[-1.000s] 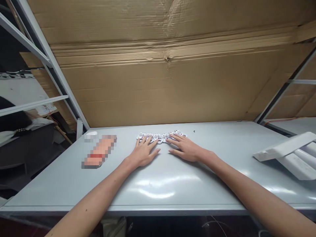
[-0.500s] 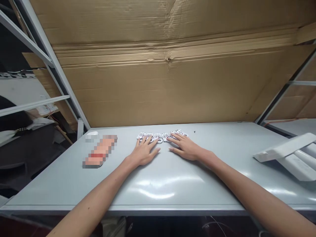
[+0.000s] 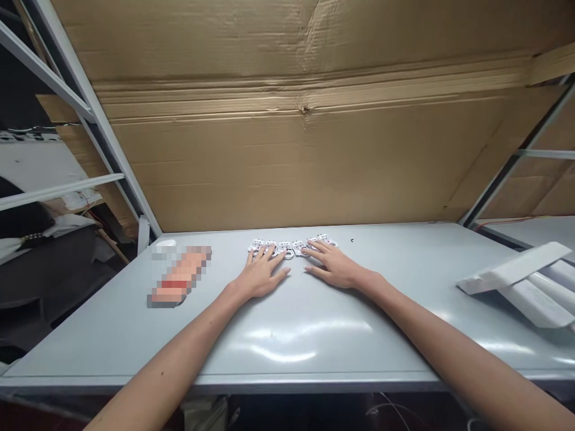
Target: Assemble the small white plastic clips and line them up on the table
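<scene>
A row of several small white parts [image 3: 287, 248] lies across the far middle of the grey table [image 3: 314, 335]. My left hand [image 3: 259, 274] rests flat on the table, fingers spread, its fingertips on the left end of the row. My right hand [image 3: 332, 267] also lies flat with fingers stretched out, fingertips touching the right end of the row. Neither hand holds anything.
A blurred pinkish oblong thing [image 3: 179, 278] lies at the left, with a small white disc [image 3: 166, 243] behind it. White long profiles [image 3: 521, 278] are stacked at the right edge. A big cardboard sheet [image 3: 305, 131] stands behind the table, between metal shelf frames [image 3: 90, 114].
Both hands stay flat on the row of white parts. Only the view has shifted slightly.
</scene>
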### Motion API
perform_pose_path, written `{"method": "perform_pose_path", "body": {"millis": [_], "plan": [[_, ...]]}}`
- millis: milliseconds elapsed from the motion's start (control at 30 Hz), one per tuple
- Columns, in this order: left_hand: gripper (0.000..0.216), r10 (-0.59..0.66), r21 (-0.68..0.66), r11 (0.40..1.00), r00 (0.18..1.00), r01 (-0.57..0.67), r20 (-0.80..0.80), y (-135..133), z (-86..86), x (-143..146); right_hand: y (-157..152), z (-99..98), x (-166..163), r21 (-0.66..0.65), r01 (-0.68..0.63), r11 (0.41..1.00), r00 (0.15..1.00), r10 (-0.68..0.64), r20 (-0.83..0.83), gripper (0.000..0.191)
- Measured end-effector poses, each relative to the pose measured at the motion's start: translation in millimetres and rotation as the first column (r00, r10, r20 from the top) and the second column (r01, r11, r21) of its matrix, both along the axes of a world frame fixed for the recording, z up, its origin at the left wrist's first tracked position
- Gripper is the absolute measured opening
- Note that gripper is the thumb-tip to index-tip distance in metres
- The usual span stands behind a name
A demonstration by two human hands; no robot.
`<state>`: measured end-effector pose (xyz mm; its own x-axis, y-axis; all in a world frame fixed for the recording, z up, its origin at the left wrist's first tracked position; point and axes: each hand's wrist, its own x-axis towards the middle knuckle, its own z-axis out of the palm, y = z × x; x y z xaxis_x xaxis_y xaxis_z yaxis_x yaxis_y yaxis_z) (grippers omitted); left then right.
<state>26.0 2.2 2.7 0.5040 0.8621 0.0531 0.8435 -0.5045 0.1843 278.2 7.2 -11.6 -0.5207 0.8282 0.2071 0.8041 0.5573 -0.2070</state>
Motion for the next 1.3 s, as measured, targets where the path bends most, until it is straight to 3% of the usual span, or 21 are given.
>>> {"method": "perform_pose_path", "body": {"millis": [200,300,400,500,700,1000,1300], "plan": [[0.062,-0.015,0.024,1.000,0.999,0.014,0.029,-0.2,-2.0,-2.2,-2.5,-0.4,-2.3,0.103,0.001,0.995,1.000,0.002,-0.027,0.060],[0.054,-0.058,0.104,0.993,0.997,0.052,0.055,-1.9,-0.9,-5.2,-14.2,8.3,-7.6,0.152,-0.072,0.986,0.994,0.083,-0.066,0.053],[0.042,-0.164,0.198,0.970,0.983,0.144,0.089,-7.0,3.5,-6.6,-29.6,19.4,-15.4,0.105,-0.192,0.976,0.977,0.200,-0.071,0.045],[0.036,-0.272,0.193,0.950,0.955,0.246,0.116,-13.8,7.7,-5.3,-40.4,26.4,-21.6,0.046,-0.243,0.969,0.966,0.246,-0.080,0.040],[0.033,-0.292,0.157,0.948,0.952,0.275,0.093,-21.5,7.3,-3.6,-43.9,25.6,-23.4,-0.068,-0.175,0.982,0.984,0.172,-0.041,0.054],[0.040,-0.248,0.064,0.968,0.966,0.244,0.070,-24.4,7.5,-5.0,-47.0,25.5,-23.2,-0.128,-0.144,0.981,0.990,0.143,-0.017,0.064],[0.038,-0.257,0.063,0.965,0.966,0.256,0.017,-25.7,11.4,-4.2,-45.7,23.8,-21.1,-0.191,-0.073,0.979,0.993,0.088,0.076,0.082]]}}
